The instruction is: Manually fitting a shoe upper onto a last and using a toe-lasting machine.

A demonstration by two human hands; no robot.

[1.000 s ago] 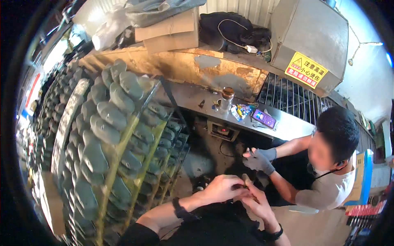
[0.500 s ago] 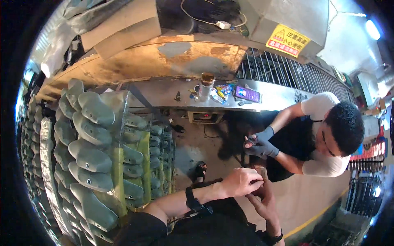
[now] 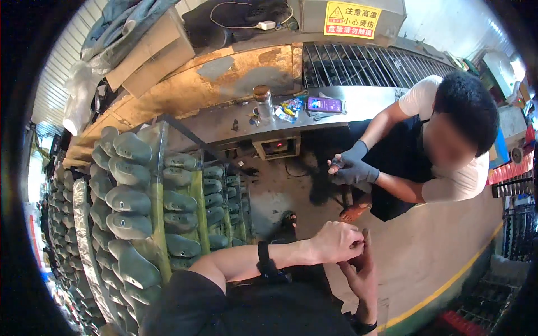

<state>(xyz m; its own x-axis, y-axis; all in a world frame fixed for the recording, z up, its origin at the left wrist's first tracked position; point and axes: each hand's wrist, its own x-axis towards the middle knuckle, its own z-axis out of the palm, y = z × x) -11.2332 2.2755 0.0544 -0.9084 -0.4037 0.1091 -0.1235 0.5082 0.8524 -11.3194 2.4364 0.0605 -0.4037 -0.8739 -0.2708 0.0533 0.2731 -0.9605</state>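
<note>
Grey-green shoe-shaped forms (image 3: 129, 200) fill the rack (image 3: 159, 235) at L; on the metal tabletop (image 3: 367, 99), a glass jar (image 3: 264, 109) w/ brown lid, contents unclear, by wrappers (image 3: 290, 110) + phone (image 3: 325, 105). R of rack, L hand (image 3: 334, 243) is half-curled, fingertips at bent, partly hidden R hand (image 3: 361, 275); can't tell if anything's pinched. Co-worker's gloved hands (image 3: 354, 166) sit betw. them & tabletop; L forearm (image 3: 241, 261) hides part of rack.

Open floor (image 3: 420, 246) to the right, loaded rack (image 3: 160, 224) blocking left, co-worker (image 3: 416, 159) ahead right
</note>
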